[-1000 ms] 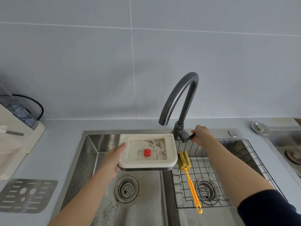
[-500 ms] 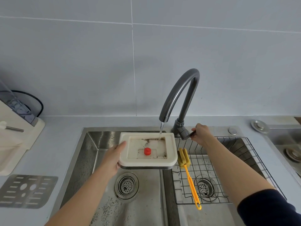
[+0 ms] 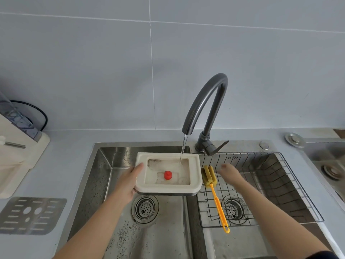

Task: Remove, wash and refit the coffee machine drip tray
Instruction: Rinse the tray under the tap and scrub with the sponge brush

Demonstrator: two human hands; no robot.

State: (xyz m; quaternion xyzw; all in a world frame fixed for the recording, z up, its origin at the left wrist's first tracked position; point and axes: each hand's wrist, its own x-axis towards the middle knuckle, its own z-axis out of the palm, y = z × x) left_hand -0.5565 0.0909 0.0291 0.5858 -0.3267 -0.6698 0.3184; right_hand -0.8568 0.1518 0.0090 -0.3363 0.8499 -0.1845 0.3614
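Now water point(image 3: 183, 148) pours into the left-hand-held point(image 3: 128, 181) drip tray point(image 3: 168, 187).

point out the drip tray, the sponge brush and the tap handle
drip tray point(image 3: 195, 170), head view, on its right cream rim
sponge brush point(image 3: 210, 176), head view, on the yellow-green sponge head
tap handle point(image 3: 218, 147), head view, on the dark lever at the tap base

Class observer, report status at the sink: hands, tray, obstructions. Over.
Left hand grips drip tray under running faucet. Right hand empty, blurred, beside sponge brush. Nothing obstructing.
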